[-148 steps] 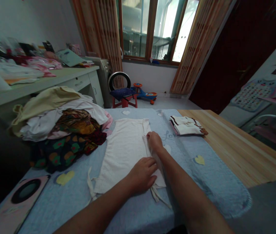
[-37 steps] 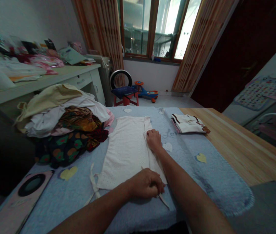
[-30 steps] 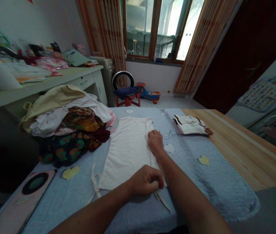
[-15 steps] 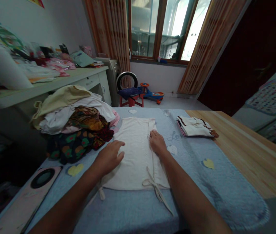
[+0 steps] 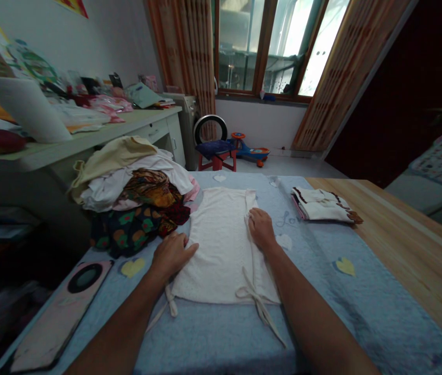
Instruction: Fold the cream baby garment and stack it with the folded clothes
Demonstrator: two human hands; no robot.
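Note:
A white top (image 5: 221, 245) with tie strings lies flat on a pale blue blanket (image 5: 221, 333). At its left edge is my left hand (image 5: 172, 255), thumb held away from bent fingers; it appears to hold nothing. My right hand (image 5: 262, 229) has its fingers curled onto the top's right edge, where a narrow strip is folded over. A bow of white string (image 5: 255, 297) sits at the lower right, and another string (image 5: 171, 302) hangs from the lower left corner.
A heap of rumpled clothes (image 5: 138, 200) rises at the left. In front of it lies a pinkish flat device with a dark round end (image 5: 62, 312). Folded clothes (image 5: 322, 204) rest at the right, by the wooden tabletop (image 5: 412, 239). A cluttered desk (image 5: 146, 125) stands behind the heap.
My left hand has moved left and slightly toward me, from over the top to its left edge. My right hand stays at the right edge. The whole view has shifted a little.

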